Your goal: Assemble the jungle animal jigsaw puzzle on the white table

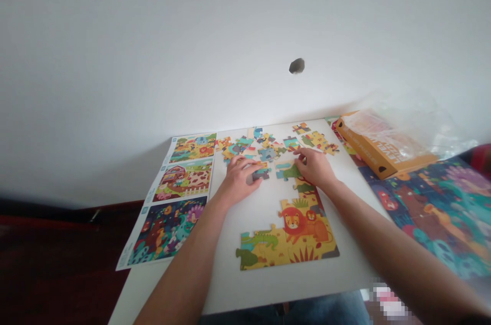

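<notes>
The left grip (240, 180) is set with fingers parted, thumb and forefinger on either side of a small puzzle piece (262, 172) lying in the middle of the desk (291, 286); whether they pinch it I cannot tell. The right grip (303, 157) has its fingers bent close to the thumb, at the far end of the joined work, and I cannot tell whether a piece is between them. Nearest, below the desk's near edge, are the person's jeans (326, 309). On the near right part of the desk lies the partly joined puzzle (284, 248), with a lion and cub at right, a green crocodile at left, and a narrow strip running far along the right side towards a green and blue section (288, 170) beside the right grip. To the left, a printed sheet (182, 179) shows three pictures one beyond another: a dark night scene nearest, a farm, then a yellow animal scene. To the right lies a dark blue animal picture (433, 212), and beyond it an orange box (383, 154) with clear plastic wrap (416, 128) over it. Farther off, loose pieces (245, 145) are scattered across the desk's far part. Behind stands a pale wall (184, 49) with a dark hole (296, 66).
</notes>
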`<state>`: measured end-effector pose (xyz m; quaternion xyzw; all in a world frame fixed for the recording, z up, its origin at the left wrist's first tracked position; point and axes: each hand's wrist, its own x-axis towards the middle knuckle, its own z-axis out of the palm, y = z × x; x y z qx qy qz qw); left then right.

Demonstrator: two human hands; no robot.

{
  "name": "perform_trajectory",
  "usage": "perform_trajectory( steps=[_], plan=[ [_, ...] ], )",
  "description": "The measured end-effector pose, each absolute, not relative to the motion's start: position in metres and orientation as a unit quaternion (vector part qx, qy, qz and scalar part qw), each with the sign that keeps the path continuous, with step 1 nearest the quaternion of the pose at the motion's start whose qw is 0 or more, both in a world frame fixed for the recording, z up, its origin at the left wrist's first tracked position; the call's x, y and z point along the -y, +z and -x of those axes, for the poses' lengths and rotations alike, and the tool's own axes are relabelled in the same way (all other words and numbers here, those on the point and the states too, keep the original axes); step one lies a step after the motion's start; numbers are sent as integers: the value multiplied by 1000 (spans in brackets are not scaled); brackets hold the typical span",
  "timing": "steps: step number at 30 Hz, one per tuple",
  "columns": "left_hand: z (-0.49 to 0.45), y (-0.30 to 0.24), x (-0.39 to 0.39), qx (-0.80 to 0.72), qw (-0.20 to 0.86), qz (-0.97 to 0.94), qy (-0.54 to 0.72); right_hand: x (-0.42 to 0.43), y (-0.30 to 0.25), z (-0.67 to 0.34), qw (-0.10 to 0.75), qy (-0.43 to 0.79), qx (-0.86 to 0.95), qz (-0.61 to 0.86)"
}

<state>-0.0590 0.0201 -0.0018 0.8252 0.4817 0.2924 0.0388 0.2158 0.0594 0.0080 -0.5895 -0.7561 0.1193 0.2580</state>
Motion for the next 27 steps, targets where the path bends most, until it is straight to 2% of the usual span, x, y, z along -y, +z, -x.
perform_trajectory(
  steps=[3,5,10,20,27],
  plan=[
    [60,-1,-20,-483,41,-822,299,-67,11,-231,256,-1,679,687],
    [59,1,-20,-483,42,-822,298,-72,11,-243,224,-36,624,748],
    [58,5,-18,-486,42,-823,289,-78,8,-259,155,16,606,780],
    [59,5,-17,-462,85,-825,314,-80,9,-260,188,61,596,779],
    [58,5,-16,-463,83,-826,310,-76,17,-264,106,52,567,815]
  ],
)
